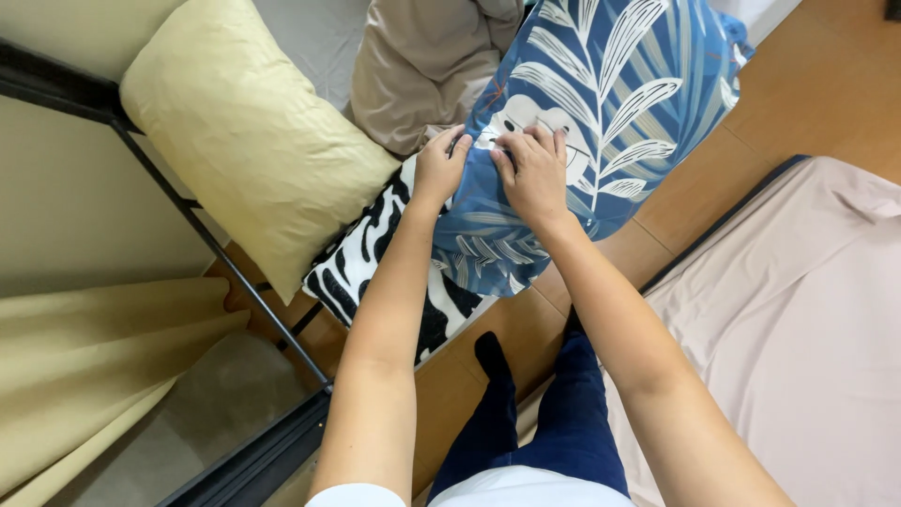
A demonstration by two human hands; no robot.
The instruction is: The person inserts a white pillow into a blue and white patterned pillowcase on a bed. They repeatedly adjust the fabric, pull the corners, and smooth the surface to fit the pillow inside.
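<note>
Wooden floor, black metal bed frame — yellow curtain

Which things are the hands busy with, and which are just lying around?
Busy with:
- blue leaf-print pillow, gripped at its edge by the left hand and right hand
- black-and-white striped pillow, lying partly under it

Just lying around:
- yellow pillow
- beige bundle of cloth
- pinkish sheet on the right
- black metal bed frame

Blue leaf-print pillow lying tilted over zebra-striped pillow, beside yellow pillow.
</note>
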